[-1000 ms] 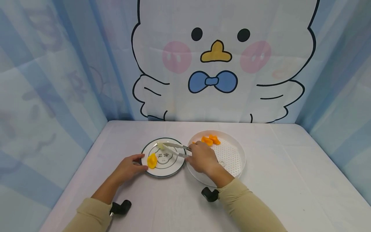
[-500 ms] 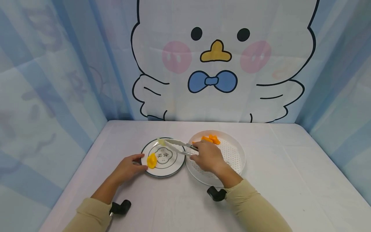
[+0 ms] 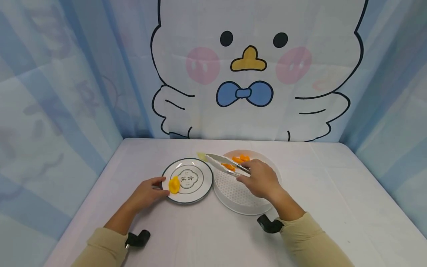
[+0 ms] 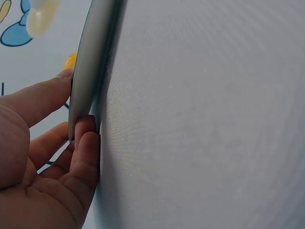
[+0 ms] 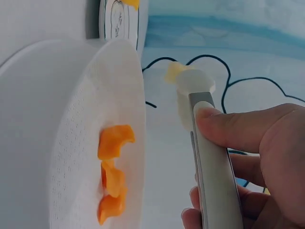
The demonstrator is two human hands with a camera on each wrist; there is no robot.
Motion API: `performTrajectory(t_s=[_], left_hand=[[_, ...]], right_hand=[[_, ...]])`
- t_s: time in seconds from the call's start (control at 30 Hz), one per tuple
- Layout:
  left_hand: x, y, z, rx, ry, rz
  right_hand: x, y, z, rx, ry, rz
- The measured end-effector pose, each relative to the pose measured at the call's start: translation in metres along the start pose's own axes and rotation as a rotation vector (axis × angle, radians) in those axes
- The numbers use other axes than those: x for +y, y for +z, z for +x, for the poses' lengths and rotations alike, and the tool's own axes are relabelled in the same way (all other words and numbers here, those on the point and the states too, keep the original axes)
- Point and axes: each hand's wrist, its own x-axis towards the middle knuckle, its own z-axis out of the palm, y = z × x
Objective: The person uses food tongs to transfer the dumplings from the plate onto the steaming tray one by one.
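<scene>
My left hand (image 3: 148, 193) grips the left rim of a white plate (image 3: 200, 193) with a dark green edge; the left wrist view has the thumb on the upper face and fingers beneath. A yellow piece (image 3: 174, 184) lies on the plate near that thumb. In my right hand (image 3: 261, 181) are tongs (image 3: 218, 158), thumb along one arm, their white tips pinching a pale yellow piece (image 3: 201, 156). That piece is raised, between the plate and a round white perforated tray (image 3: 240, 191). Several orange pieces (image 5: 114, 141) sit in the tray, partly behind the tongs in the head view.
Plate and tray stand side by side on a white-covered table (image 3: 186, 233). A blue-and-white curtain (image 3: 66, 92) hangs at the left, and a cartoon-printed backdrop (image 3: 247, 122) rises behind the table. Dark wrist mounts (image 3: 139, 238) stick out beside both sleeves.
My right hand has lifted the tongs with the pale yellow piece off the plate and carried them right and back toward the tray. The left hand keeps its hold on the plate.
</scene>
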Motion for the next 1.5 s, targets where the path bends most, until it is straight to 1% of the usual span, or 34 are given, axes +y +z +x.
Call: performTrajectory(t_s=[0.2, 0.37, 0.5, 0.67, 0.8, 0.97, 1.17, 1.37, 1.5], left_hand=[[-0.001, 0.0, 0.0, 0.004, -0.01, -0.002], [-0.001, 0.0, -0.001, 0.004, -0.005, -0.013], [-0.001, -0.001, -0.002, 0.004, -0.008, -0.013], [-0.001, -0.001, -0.001, 0.007, -0.009, -0.01], [-0.002, -0.001, -0.001, 0.008, -0.009, -0.011], [-0.002, -0.001, -0.001, 0.005, -0.003, -0.012], [-0.002, -0.001, 0.0, 0.004, -0.003, -0.01], [-0.001, 0.0, 0.001, 0.002, -0.004, -0.004], [-0.001, 0.001, 0.002, 0.003, -0.011, -0.003]], right_hand=[[0.019, -0.013, -0.011, 0.003, 0.041, 0.034], [0.036, -0.022, -0.021, 0.013, 0.083, 0.054], [0.05, -0.026, -0.029, 0.023, 0.097, 0.041], [0.062, -0.028, -0.037, 0.004, 0.095, 0.03], [0.064, -0.025, -0.042, -0.037, 0.099, 0.038], [0.061, -0.02, -0.043, -0.104, 0.111, 0.046], [0.054, -0.014, -0.039, -0.135, 0.111, 0.054], [0.052, -0.011, -0.035, -0.195, 0.121, 0.059], [0.053, -0.009, -0.035, -0.199, 0.124, 0.052]])
